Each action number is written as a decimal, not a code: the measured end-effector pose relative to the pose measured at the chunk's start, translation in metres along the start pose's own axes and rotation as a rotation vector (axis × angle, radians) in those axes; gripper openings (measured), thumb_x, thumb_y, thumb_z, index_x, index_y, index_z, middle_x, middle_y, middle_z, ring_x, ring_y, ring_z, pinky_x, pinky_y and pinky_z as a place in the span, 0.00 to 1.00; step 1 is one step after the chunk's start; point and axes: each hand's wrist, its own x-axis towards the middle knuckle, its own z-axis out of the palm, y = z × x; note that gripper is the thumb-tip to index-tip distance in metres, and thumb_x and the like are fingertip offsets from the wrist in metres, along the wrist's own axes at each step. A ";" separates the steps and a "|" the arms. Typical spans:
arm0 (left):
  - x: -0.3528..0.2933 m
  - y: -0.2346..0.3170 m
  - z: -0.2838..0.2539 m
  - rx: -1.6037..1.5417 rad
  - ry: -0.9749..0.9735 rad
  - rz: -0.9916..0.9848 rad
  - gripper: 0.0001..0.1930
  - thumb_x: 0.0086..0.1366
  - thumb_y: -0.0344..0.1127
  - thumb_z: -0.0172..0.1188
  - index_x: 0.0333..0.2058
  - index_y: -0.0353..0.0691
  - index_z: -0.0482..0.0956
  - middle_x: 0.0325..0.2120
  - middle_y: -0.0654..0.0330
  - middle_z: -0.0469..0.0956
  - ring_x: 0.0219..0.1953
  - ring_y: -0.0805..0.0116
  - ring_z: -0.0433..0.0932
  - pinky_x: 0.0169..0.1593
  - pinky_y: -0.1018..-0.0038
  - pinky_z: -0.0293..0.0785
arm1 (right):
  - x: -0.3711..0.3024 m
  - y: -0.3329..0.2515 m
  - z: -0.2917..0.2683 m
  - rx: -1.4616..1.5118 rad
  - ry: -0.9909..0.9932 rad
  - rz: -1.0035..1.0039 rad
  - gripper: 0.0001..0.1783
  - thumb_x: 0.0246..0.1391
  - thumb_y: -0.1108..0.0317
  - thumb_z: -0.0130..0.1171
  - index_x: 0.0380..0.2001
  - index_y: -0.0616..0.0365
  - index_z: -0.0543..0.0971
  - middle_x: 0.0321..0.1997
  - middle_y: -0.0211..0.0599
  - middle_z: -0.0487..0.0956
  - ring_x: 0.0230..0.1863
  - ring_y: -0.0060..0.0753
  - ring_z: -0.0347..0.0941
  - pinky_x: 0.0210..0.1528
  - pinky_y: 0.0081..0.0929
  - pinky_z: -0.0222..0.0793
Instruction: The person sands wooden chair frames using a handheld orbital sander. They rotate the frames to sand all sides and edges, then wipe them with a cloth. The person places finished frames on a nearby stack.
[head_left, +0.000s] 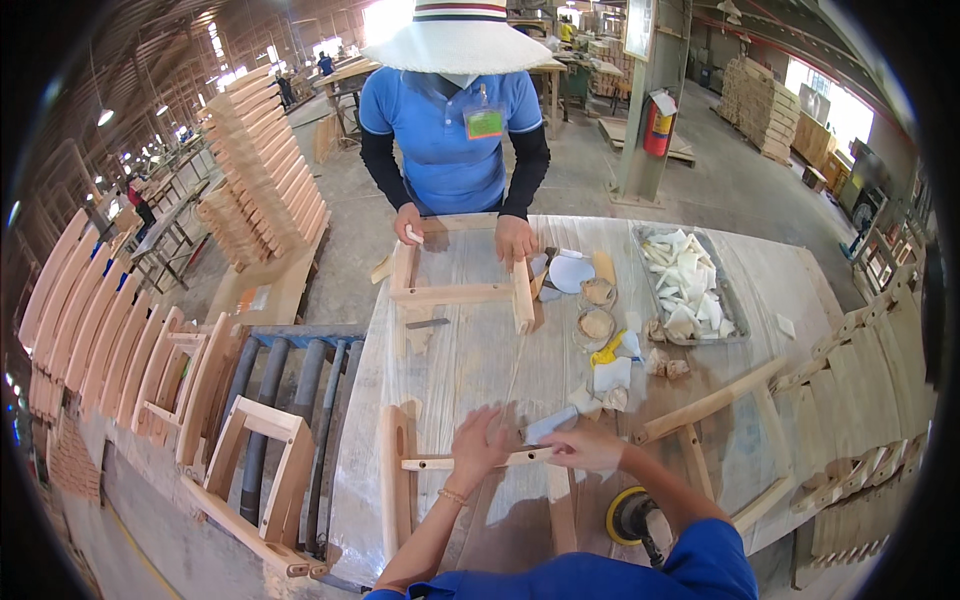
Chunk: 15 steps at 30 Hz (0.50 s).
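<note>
In front of me lies a wooden frame with a slotted upright point(396, 490) on the left, a cross rail point(430, 463) with small holes, and another upright point(562, 510). My left hand point(480, 447) is over the rail, its fingers stretched out, with nothing visible in them. At the rail's right end, my right hand point(590, 447) has its fingers drawn together. A flat grey-blue piece point(551, 424) lies right by its fingertips; whether it is held cannot be made out. An orbital sander point(628, 514) with a yellow rim stands near my right forearm.
Across the table point(470, 370), a co-worker in blue handles another wooden frame point(455, 294). Filler bowls point(596, 326), a yellow-handled scraper point(607, 350) and a tray point(740, 318) of white pieces stand right of centre. A roller conveyor point(270, 375) carrying frames runs left; another frame point(715, 402) lies right.
</note>
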 end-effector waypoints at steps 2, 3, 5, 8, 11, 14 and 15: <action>0.002 0.040 -0.020 -0.274 -0.061 -0.005 0.22 0.65 0.38 0.61 0.56 0.41 0.76 0.60 0.51 0.72 0.61 0.51 0.72 0.61 0.61 0.69 | -0.038 -0.004 0.005 0.115 0.063 0.098 0.24 0.60 0.60 0.59 0.57 0.56 0.75 0.42 0.46 0.83 0.41 0.42 0.81 0.44 0.34 0.74; -0.001 0.065 -0.032 -0.425 -0.137 0.033 0.22 0.65 0.38 0.61 0.57 0.40 0.76 0.60 0.51 0.73 0.62 0.53 0.71 0.62 0.62 0.68 | -0.057 -0.005 0.008 0.157 0.138 0.120 0.24 0.59 0.60 0.59 0.58 0.56 0.75 0.42 0.46 0.83 0.41 0.42 0.80 0.44 0.34 0.74; -0.011 0.117 -0.059 -0.707 -0.320 0.023 0.23 0.66 0.38 0.61 0.58 0.39 0.75 0.60 0.53 0.73 0.63 0.57 0.70 0.64 0.64 0.66 | -0.099 -0.005 0.016 0.223 0.264 0.274 0.25 0.59 0.60 0.59 0.58 0.56 0.74 0.44 0.48 0.82 0.43 0.44 0.80 0.45 0.34 0.74; -0.037 0.180 -0.108 -0.814 -0.603 0.382 0.25 0.66 0.39 0.61 0.59 0.38 0.74 0.62 0.53 0.70 0.68 0.54 0.64 0.69 0.59 0.57 | -0.145 -0.001 0.033 0.117 0.435 0.360 0.25 0.57 0.61 0.61 0.57 0.57 0.75 0.46 0.50 0.81 0.44 0.46 0.80 0.46 0.36 0.74; -0.058 0.217 -0.141 -0.979 -0.957 0.682 0.26 0.66 0.41 0.60 0.61 0.37 0.72 0.64 0.48 0.66 0.71 0.48 0.57 0.71 0.54 0.52 | -0.180 0.002 0.063 -0.026 0.727 0.334 0.25 0.54 0.62 0.63 0.55 0.58 0.77 0.46 0.50 0.80 0.45 0.49 0.78 0.48 0.38 0.73; -0.075 0.238 -0.146 -1.037 -0.950 0.862 0.16 0.66 0.40 0.62 0.46 0.35 0.78 0.57 0.42 0.71 0.64 0.44 0.65 0.65 0.53 0.60 | -0.193 0.003 0.097 -0.095 0.773 0.463 0.28 0.48 0.60 0.67 0.53 0.58 0.77 0.49 0.51 0.77 0.52 0.53 0.73 0.54 0.43 0.69; -0.078 0.240 -0.146 -1.031 -0.959 0.858 0.16 0.66 0.40 0.62 0.47 0.35 0.78 0.58 0.42 0.71 0.64 0.44 0.65 0.65 0.52 0.60 | -0.193 0.004 0.105 -0.106 0.780 0.507 0.29 0.47 0.59 0.69 0.53 0.58 0.77 0.50 0.51 0.76 0.54 0.54 0.71 0.55 0.44 0.68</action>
